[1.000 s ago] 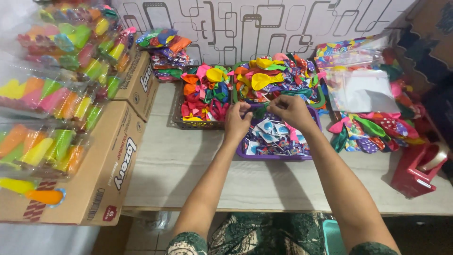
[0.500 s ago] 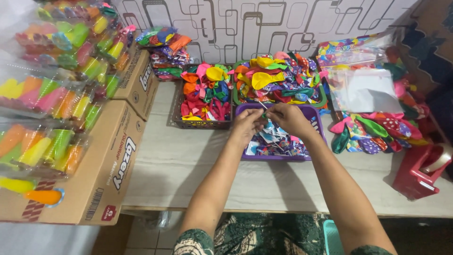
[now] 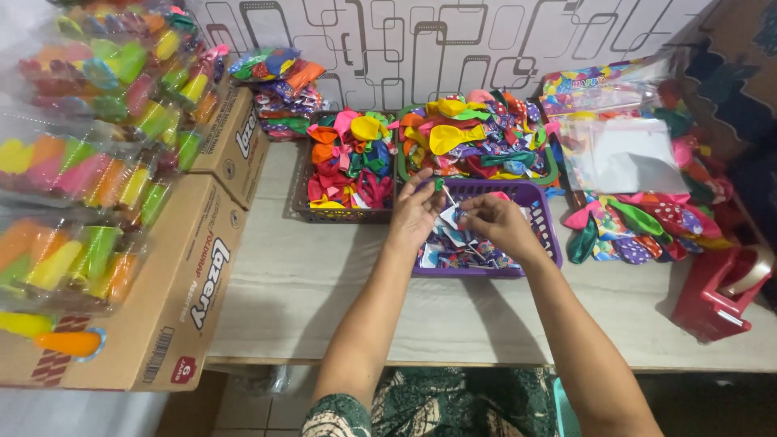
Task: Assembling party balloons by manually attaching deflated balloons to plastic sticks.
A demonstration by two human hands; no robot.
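Head view: my left hand (image 3: 414, 212) and right hand (image 3: 495, 222) over purple basket (image 3: 541, 212) on counter (image 3: 307, 283), both pinching small printed balloon (image 3: 447, 215) above basket middle. Risk, I judge: loose pinch drops it back among lookalikes; elbow nudges basket toward counter edge.

Lots of party stuff crowding this table (image 3: 340, 283). Two cardboard boxes (image 3: 174, 311) sit at the left edge, with clear packs of bright plastic toys (image 3: 89, 170) stacked on top. A dark basket (image 3: 344, 212) is stuffed with red, orange and pink balloons (image 3: 350, 162), and a green basket (image 3: 477, 174) right beside it is heaped with mixed colours, yellow ones on top. Over on the right there's a pile of clear plastic bags (image 3: 623, 154), some loose patterned balloons (image 3: 647, 226), and a red tape dispenser (image 3: 720, 291) near the corner.
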